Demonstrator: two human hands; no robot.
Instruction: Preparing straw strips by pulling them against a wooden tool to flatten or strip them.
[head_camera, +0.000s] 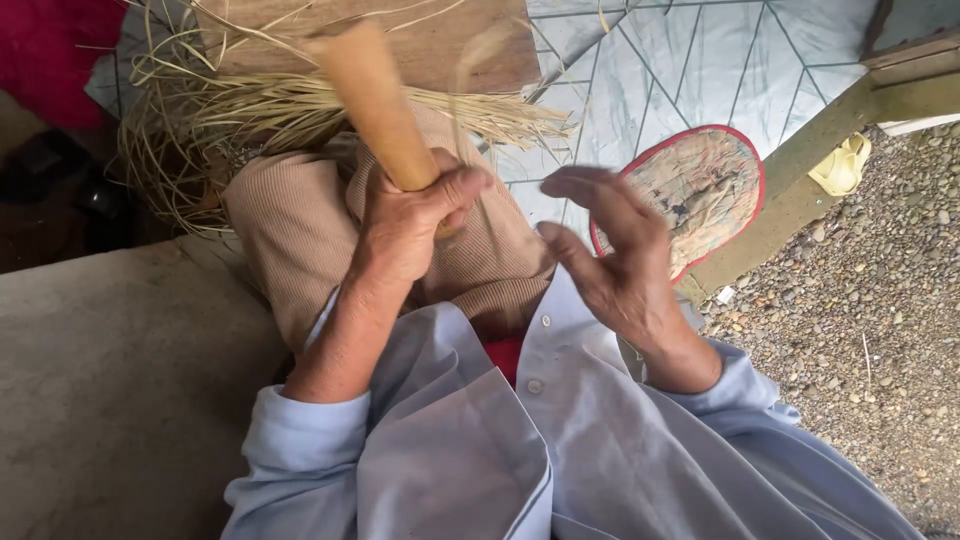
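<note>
My left hand (405, 220) is closed around a thick, tan, smooth stick (372, 100) that points up and away from me, blurred by motion. My right hand (612, 255) hovers to its right with fingers spread and curled, holding nothing I can make out; a thin pale strand (462, 85) shows as a blur between the two hands. Both hands are above my lap, over beige ribbed trousers (290, 240). A heap of long dried straw strips (250, 110) lies just beyond my knees.
A wooden board (440, 40) lies behind the straw. An oval mat with a red rim (700, 185) rests on pale patterned tiles (680, 60). Gravel (870, 290) spreads to the right, a grey concrete ledge (110, 370) to the left. A yellow object (842, 165) sits by a step.
</note>
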